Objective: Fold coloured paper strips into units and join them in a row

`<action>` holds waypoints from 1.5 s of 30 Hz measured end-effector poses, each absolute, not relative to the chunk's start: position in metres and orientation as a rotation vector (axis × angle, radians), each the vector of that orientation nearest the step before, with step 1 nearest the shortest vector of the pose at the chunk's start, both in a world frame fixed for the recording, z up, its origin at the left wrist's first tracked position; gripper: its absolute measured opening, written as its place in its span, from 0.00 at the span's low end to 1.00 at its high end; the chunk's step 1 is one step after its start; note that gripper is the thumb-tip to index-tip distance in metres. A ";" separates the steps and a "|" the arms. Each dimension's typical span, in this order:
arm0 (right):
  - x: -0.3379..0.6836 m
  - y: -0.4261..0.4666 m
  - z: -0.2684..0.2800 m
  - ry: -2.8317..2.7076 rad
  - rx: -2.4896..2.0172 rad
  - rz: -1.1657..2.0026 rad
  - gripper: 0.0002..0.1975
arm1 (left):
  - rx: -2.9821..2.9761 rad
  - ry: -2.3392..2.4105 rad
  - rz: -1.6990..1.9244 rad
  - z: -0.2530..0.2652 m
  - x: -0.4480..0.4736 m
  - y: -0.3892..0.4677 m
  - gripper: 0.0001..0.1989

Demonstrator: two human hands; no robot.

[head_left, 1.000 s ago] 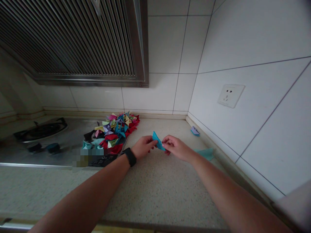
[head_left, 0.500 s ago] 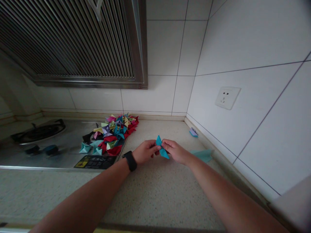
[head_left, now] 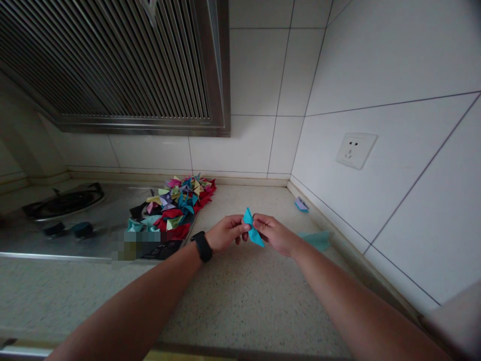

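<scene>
A small folded piece of bright blue origami paper is held above the counter, its pointed ends toward the wall and toward me. My left hand pinches its left side between thumb and fingers; a black watch is on that wrist. From the right, my right hand grips the other side, fingertips pressed close to the middle fold. To the left lies a heap of folded paper pieces in red, blue, yellow, purple and pale green, spread from the stove edge onto the counter.
A gas stove with a burner fills the left. A range hood hangs above it. Small purple-and-blue papers lie by the right wall, below a socket. A flat teal sheet is partly behind my right forearm.
Both hands keep hold of the blue paper, which has tilted slightly. The whole view has shifted a little.
</scene>
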State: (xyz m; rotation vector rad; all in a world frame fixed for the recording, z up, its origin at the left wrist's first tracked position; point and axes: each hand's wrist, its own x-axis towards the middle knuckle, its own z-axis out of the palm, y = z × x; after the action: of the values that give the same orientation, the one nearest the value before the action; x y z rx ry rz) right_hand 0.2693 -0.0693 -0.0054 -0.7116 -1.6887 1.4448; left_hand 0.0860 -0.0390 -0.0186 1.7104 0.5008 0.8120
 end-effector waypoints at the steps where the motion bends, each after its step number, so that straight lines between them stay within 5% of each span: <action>1: 0.269 -0.069 -0.005 -1.675 -0.691 1.456 0.16 | 1.707 0.500 0.812 -0.019 0.086 -0.039 0.20; 45: 0.264 -0.058 -0.015 -1.896 -1.198 0.571 0.23 | 1.941 0.786 0.890 -0.011 0.096 -0.054 0.14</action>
State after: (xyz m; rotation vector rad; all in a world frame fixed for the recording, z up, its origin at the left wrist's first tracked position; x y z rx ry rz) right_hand 0.2643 -0.0580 -0.0146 -1.1978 -1.8960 0.5705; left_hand 0.0962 -0.0543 -0.0106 1.9405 0.7858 0.8900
